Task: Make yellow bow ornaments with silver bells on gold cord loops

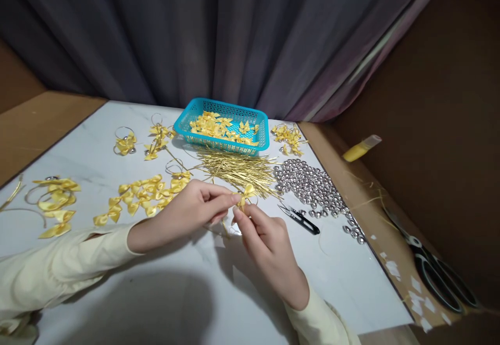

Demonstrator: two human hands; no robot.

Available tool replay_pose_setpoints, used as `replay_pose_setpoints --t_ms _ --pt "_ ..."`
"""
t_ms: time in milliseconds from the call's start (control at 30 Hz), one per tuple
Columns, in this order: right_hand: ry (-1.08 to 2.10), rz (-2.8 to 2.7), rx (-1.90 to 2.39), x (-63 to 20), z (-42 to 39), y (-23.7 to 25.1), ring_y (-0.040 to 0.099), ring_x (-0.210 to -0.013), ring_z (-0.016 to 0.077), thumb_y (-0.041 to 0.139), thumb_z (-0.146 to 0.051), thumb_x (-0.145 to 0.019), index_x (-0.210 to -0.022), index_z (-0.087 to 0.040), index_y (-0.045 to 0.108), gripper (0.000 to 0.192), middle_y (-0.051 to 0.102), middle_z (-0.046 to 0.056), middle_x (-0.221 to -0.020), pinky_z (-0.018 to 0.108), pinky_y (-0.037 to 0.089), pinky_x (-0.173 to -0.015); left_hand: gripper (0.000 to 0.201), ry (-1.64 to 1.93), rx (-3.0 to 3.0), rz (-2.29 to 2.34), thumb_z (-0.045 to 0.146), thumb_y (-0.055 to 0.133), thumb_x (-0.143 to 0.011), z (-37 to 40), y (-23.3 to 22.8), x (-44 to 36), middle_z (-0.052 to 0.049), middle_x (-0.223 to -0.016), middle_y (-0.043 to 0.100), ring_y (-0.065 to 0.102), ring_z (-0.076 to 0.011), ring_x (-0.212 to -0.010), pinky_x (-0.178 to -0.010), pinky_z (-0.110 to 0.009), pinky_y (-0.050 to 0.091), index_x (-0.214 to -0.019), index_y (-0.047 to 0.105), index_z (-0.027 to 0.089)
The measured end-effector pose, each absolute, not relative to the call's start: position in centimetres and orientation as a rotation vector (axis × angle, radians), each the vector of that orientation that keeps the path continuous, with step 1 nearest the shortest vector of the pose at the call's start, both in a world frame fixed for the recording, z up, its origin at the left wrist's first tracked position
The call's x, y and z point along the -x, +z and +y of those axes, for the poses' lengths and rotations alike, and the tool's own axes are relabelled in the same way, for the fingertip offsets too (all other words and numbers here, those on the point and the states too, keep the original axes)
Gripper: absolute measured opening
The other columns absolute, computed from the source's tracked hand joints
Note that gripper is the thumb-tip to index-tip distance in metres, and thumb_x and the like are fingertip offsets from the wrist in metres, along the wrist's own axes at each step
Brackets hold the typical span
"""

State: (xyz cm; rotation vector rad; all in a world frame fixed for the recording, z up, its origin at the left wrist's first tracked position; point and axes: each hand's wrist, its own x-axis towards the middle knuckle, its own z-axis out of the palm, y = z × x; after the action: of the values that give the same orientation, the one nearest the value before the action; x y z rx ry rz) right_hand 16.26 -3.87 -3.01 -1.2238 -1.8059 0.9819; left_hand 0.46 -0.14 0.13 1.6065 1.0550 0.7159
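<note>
Between my two hands is a small yellow ribbon bow (247, 193), held just above the white table. My left hand (197, 202) pinches it from the left with thumb and forefinger. From below and the right, my right hand (267, 243) pinches the bow's lower side. A thin wire loop shows beside the bow, partly hidden by the fingers. Right behind the hands lies a pile of gold twist ties (238, 169). Loose yellow bows (142, 194) lie to the left of my left hand.
A blue basket (183, 128) of bows stands at the back. Silver bells (308, 183) are heaped at the right, with thread snips (300, 220) near my right hand. Scissors (433, 272), paper scraps and a yellow glue tube (361, 149) lie farther right. Bow bunches (58, 202) sit left.
</note>
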Motion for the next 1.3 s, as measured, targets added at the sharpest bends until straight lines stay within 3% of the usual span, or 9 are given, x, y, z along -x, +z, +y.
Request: replay_pose_setpoints --t_ms 400,633,833,1300 --pt "1.072 -1.726 1.211 -16.44 -3.79 -3.21 0.031 -0.035 0.006 0.04 -0.03 -0.093 -0.074 -0.018 0.05 0.025 0.035 -0.01 -0.041 0.02 0.026 -0.039 0.035 0.634 -1.416 1.006 0.029 0.058 -0.08 -0.09 -0.23 -0.14 0.008 -0.046 0.033 0.027 -0.006 -0.044 -0.042 -0.02 0.022 -0.053 0.042 0.016" --pt "1.064 -1.734 1.22 -16.37 -3.79 -3.15 0.031 -0.034 0.0059 0.04 -0.03 -0.093 -0.072 -0.019 0.049 0.025 0.035 -0.01 -0.041 0.02 0.026 -0.039 0.047 0.657 -1.467 1.033 0.036 0.052 -0.086 -0.1 -0.48 -0.08 0.008 -0.043 0.033 0.031 -0.0063 -0.043 -0.045 -0.02 0.028 -0.047 0.036 0.017" --pt "1.093 -1.723 1.213 -16.42 -3.77 -3.13 0.032 -0.034 0.0061 0.04 -0.031 -0.093 -0.071 -0.019 0.048 0.026 0.037 -0.01 -0.04 0.02 0.028 -0.04 0.036 0.641 -1.496 0.997 0.034 0.053 -0.086 0.06 -0.26 0.01 0.008 -0.043 0.037 0.033 -0.0063 -0.042 -0.045 -0.019 0.031 -0.054 0.049 0.016" --pt "1.144 -1.692 1.212 -16.44 -3.72 -3.17 0.032 -0.033 0.0059 0.041 -0.032 -0.093 -0.072 -0.019 0.05 0.026 0.037 -0.01 -0.04 0.02 0.026 -0.038 0.029 0.619 -1.46 0.975 0.033 0.058 -0.082 0.24 -0.41 0.13 0.008 -0.043 0.04 0.032 -0.0051 -0.04 -0.04 -0.017 0.027 -0.059 0.055 0.015"
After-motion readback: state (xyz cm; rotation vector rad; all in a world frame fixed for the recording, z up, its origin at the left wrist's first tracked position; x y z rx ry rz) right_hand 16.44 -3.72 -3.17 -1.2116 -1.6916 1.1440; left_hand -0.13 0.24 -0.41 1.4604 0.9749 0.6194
